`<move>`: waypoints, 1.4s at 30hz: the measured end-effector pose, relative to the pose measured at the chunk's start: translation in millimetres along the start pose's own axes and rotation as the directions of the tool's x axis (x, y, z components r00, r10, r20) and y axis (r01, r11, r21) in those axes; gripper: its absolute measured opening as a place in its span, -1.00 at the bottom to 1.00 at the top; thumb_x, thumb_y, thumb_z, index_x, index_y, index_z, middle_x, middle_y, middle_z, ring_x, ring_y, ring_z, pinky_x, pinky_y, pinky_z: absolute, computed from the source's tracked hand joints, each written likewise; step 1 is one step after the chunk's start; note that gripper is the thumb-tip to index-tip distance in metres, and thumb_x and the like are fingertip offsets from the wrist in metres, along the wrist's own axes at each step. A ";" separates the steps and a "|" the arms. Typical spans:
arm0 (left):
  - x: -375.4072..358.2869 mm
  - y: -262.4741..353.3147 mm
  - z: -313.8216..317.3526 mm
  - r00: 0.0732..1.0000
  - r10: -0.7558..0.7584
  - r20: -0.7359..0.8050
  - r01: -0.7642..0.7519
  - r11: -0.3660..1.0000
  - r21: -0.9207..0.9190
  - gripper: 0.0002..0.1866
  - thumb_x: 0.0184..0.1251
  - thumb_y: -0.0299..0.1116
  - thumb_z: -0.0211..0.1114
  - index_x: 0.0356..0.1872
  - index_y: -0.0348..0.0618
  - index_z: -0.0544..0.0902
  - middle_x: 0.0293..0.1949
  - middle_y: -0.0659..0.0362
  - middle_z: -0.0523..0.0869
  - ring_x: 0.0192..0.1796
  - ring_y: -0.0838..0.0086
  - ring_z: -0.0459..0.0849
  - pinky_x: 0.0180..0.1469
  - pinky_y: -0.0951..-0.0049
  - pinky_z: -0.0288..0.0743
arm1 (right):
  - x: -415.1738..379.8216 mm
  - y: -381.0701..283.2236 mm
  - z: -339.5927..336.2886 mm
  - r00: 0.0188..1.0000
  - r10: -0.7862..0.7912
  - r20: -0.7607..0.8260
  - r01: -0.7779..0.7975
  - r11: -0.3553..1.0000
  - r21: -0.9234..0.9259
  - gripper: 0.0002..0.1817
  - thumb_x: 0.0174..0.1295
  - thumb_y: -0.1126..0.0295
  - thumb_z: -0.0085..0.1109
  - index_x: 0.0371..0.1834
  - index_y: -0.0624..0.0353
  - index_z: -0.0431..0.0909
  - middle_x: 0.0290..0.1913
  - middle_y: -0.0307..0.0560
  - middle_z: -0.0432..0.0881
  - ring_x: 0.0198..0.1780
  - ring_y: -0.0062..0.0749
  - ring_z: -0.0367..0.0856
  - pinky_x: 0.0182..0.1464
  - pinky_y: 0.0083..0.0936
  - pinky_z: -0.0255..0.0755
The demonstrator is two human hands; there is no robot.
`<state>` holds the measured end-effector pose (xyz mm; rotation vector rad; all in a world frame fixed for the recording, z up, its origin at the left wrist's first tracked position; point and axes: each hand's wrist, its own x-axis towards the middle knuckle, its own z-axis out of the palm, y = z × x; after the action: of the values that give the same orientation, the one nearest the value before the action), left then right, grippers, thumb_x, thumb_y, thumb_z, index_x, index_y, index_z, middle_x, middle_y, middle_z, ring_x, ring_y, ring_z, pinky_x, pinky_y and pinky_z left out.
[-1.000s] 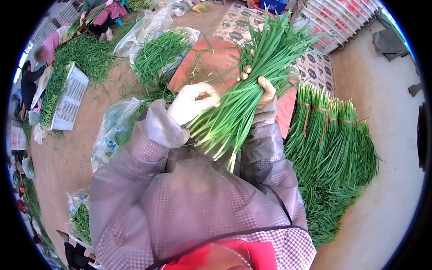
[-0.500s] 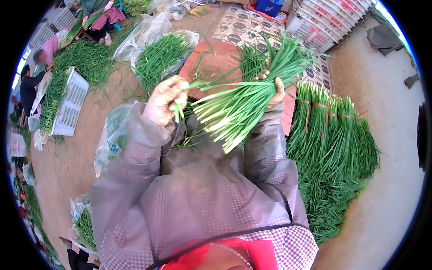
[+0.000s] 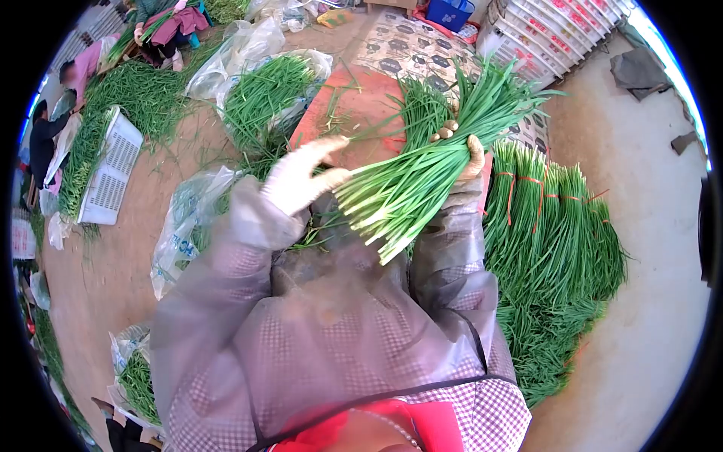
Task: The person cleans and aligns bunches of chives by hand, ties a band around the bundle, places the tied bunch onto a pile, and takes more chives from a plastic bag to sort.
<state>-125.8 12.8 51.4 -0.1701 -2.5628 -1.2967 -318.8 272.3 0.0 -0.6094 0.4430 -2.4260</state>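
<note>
A loose bunch of garlic chives (image 3: 410, 188) is gripped around its middle by my right hand (image 3: 468, 154), in a pale, soiled glove. Its pale stem ends point down and left, while the green leaves spread to the upper right. My left hand (image 3: 301, 173), also gloved, is open beside the stem ends, thumb and fingers apart, with the thumb tip right at the nearest stems. Beneath the hands lies a red board (image 3: 324, 117) scattered with bits of stem. Another small heap of chives (image 3: 423, 109) rests on it behind the bunch.
Chive bundles tied with red bands (image 3: 557, 211) stand at my right. Plastic bags of chives (image 3: 267, 94) and a white crate (image 3: 113, 169) are to the left. Stacked white crates (image 3: 542, 38) stand at the back right. Other people work at the far left.
My left hand has opened and moved right to the bunch's stem ends; the short stem pieces it held are gone from it. My right hand still holds the bunch.
</note>
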 end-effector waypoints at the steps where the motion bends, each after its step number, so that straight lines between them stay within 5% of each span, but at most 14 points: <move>1: 2.8 6.3 9.2 1.000 0.013 0.024 -0.014 0.998 0.065 -0.57 0.23 -0.28 0.28 0.14 -0.08 0.52 -0.07 0.13 0.66 -0.09 0.41 0.63 -0.01 0.44 0.46 | 1.3 4.6 4.4 1.000 0.009 -0.012 -0.009 1.000 0.005 -0.28 0.15 0.23 0.13 0.37 0.16 0.09 -0.08 -0.21 0.37 -0.01 -0.41 0.39 0.19 -0.32 0.29; 6: 6.0 7.8 15.2 0.988 -0.097 0.121 0.078 0.985 0.154 -0.76 0.28 -0.27 0.24 -0.15 -0.18 0.67 -0.30 0.10 0.72 -0.23 0.43 0.67 -0.15 0.47 0.49 | 3.6 11.3 7.8 0.998 -0.047 0.031 0.048 0.999 -0.014 -0.56 0.13 0.17 0.17 0.00 0.10 0.28 -0.11 -0.20 0.43 0.03 -0.27 0.38 0.20 -0.30 0.27; 9: 0.4 -21.4 4.5 0.999 0.018 -0.027 -0.021 0.995 -0.095 -0.78 0.34 -0.29 0.19 -0.25 -0.23 0.69 -0.44 0.21 0.69 -0.43 0.54 0.61 -0.35 0.53 0.43 | 1.0 2.9 -7.0 0.997 0.021 0.073 -0.028 0.995 0.091 -0.57 0.14 0.21 0.17 0.01 0.09 0.27 -0.09 -0.21 0.42 0.06 -0.28 0.36 0.24 -0.28 0.23; 12: -10.2 -40.7 -27.3 0.955 -0.291 0.058 0.290 0.872 -0.394 -0.77 0.38 -0.28 0.16 -0.24 -0.22 0.68 -0.66 0.41 0.43 -0.64 0.77 0.27 -0.57 0.72 0.12 | -1.0 -11.5 -8.0 0.996 -0.079 0.051 0.073 0.991 0.112 -0.57 0.16 0.21 0.15 0.02 0.09 0.27 -0.09 -0.22 0.42 0.07 -0.27 0.36 0.26 -0.28 0.22; 13: -14.8 -54.5 -38.6 0.953 -0.304 -0.017 0.263 0.849 -0.458 -0.77 0.38 -0.28 0.16 -0.24 -0.21 0.68 -0.66 0.40 0.43 -0.63 0.77 0.28 -0.57 0.71 0.13 | -2.6 -15.0 -8.2 0.989 -0.144 0.029 0.137 0.978 0.159 -0.28 0.12 0.26 0.13 0.36 0.15 0.08 -0.08 -0.22 0.38 -0.02 -0.45 0.40 0.23 -0.32 0.25; 16: -28.3 -123.2 -54.0 0.899 -0.409 -0.155 0.267 0.793 -0.547 -0.74 0.39 -0.26 0.14 -0.13 -0.25 0.64 -0.64 0.39 0.46 -0.62 0.75 0.32 -0.57 0.69 0.18 | -6.3 -28.1 13.3 0.984 -0.097 0.146 0.053 0.957 0.284 -0.55 0.11 0.20 0.19 0.02 0.05 0.28 -0.11 -0.26 0.40 0.06 -0.34 0.36 0.25 -0.30 0.22; 18: -29.0 -145.3 -47.7 0.861 -0.479 -0.170 0.461 0.877 -0.137 -0.68 0.38 -0.26 0.14 0.00 -0.27 0.59 -0.44 0.23 0.64 -0.43 0.59 0.56 -0.37 0.60 0.43 | -6.2 -29.4 16.3 0.975 -0.050 0.215 -0.027 0.939 0.343 -0.59 0.10 0.20 0.21 -0.06 0.00 0.26 -0.12 -0.30 0.41 0.06 -0.30 0.34 0.25 -0.29 0.21; 20: -18.0 -120.6 -35.4 0.980 -0.090 -0.179 0.152 0.916 0.372 -0.60 0.35 -0.22 0.15 0.12 -0.23 0.52 -0.08 0.08 0.67 -0.03 0.40 0.63 0.02 0.46 0.47 | -5.1 -24.8 12.3 0.969 -0.019 0.246 -0.069 0.936 0.345 -0.48 0.10 0.23 0.21 0.11 0.04 0.25 -0.13 -0.29 0.40 0.02 -0.38 0.36 0.23 -0.33 0.23; 22: 4.4 -78.5 -17.3 0.993 -0.108 0.050 0.111 0.992 -0.056 -0.58 0.39 -0.15 0.12 0.15 -0.17 0.51 0.13 0.05 0.58 0.18 0.34 0.52 0.22 0.40 0.34 | -2.9 -14.7 12.1 0.984 -0.076 0.161 0.013 0.933 0.358 -0.26 0.10 0.27 0.20 0.36 0.06 0.09 -0.13 -0.28 0.38 -0.03 -0.46 0.38 0.20 -0.38 0.25; 24: 21.2 -37.0 5.3 0.968 0.005 0.250 0.076 0.947 -0.314 -0.61 0.40 -0.27 0.12 0.17 -0.21 0.48 0.11 0.09 0.60 0.20 0.40 0.49 0.26 0.43 0.29 | -0.8 -6.1 9.6 0.991 0.000 0.136 -0.044 0.945 0.323 -0.58 0.07 0.26 0.26 -0.07 0.00 0.27 -0.22 -0.32 0.39 -0.04 -0.46 0.35 0.16 -0.44 0.29; 27: 29.3 -7.8 31.1 0.946 -0.019 0.323 0.107 0.960 -0.259 -0.68 0.36 -0.30 0.16 0.07 -0.21 0.55 -0.09 0.10 0.68 -0.05 0.46 0.59 0.05 0.44 0.43 | 2.0 7.4 9.6 0.987 0.061 0.148 -0.099 0.958 0.269 -0.48 0.07 0.25 0.25 0.08 0.07 0.27 -0.20 -0.32 0.38 -0.07 -0.51 0.36 0.14 -0.44 0.29; 30: 31.6 -19.5 41.6 0.940 0.003 0.342 0.100 0.954 -0.283 -0.76 0.34 -0.29 0.19 -0.17 -0.26 0.65 -0.34 0.16 0.72 -0.29 0.53 0.61 -0.18 0.48 0.48 | 5.0 18.5 26.6 0.983 -0.027 0.183 -0.022 0.965 0.260 -0.07 0.10 0.27 0.20 0.48 0.13 -0.17 -0.16 -0.28 0.36 -0.12 -0.56 0.40 0.11 -0.45 0.28; 39: 8.3 -72.3 -14.8 0.985 -0.150 0.090 0.175 0.879 -0.444 -0.75 0.33 -0.29 0.18 -0.27 -0.30 0.68 -0.53 0.26 0.61 -0.52 0.66 0.44 -0.40 0.62 0.34 | -7.4 -43.8 12.4 0.978 -0.159 0.137 0.127 0.968 0.219 -0.20 0.10 0.25 0.15 0.39 0.20 -0.01 -0.10 -0.21 0.35 -0.04 -0.48 0.39 0.21 -0.35 0.25; 42: -10.0 -140.4 -49.6 0.903 -0.424 0.076 0.427 0.857 -0.287 -0.66 0.33 -0.21 0.17 -0.10 -0.31 0.63 -0.40 0.13 0.69 -0.38 0.47 0.62 -0.24 0.50 0.48 | -28.0 -96.1 4.7 0.972 -0.131 0.192 0.109 0.986 0.125 -0.25 0.16 0.23 0.10 0.38 0.22 0.00 -0.08 -0.19 0.33 0.00 -0.45 0.37 0.24 -0.31 0.26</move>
<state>-138.3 -110.3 -32.0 0.3624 -2.4807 -1.8419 -340.9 362.7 37.3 -0.8419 0.1879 -2.4513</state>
